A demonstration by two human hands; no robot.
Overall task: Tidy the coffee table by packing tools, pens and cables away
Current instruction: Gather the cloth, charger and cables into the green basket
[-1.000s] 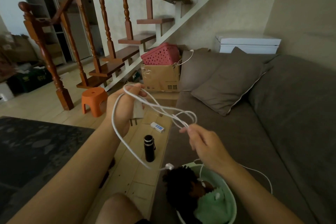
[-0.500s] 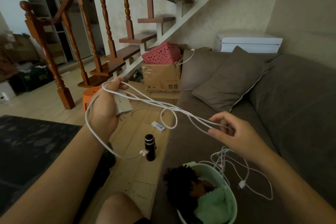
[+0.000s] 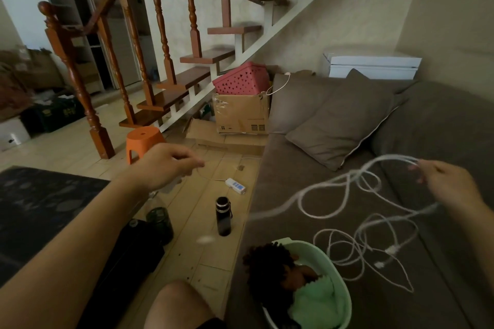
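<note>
While the right hand (image 3: 443, 181) pinches a thin white cable (image 3: 344, 195) in blurred loops over the brown fabric sofa (image 3: 307, 168), its slack trailing leftward and down, left hand (image 3: 165, 165) loosely curled, its grip impossible to tell, round green basin (image 3: 342, 291) nearby

Two bare forearms, no sleeves, watch or bands seen. Left hand (image 3: 165, 165) and right hand (image 3: 443, 181) without rings or gloves, as far as blur allowed. One bare knee (image 3: 181, 304) at bottom edge; dark garment hem glimpsed just beside it.
</note>
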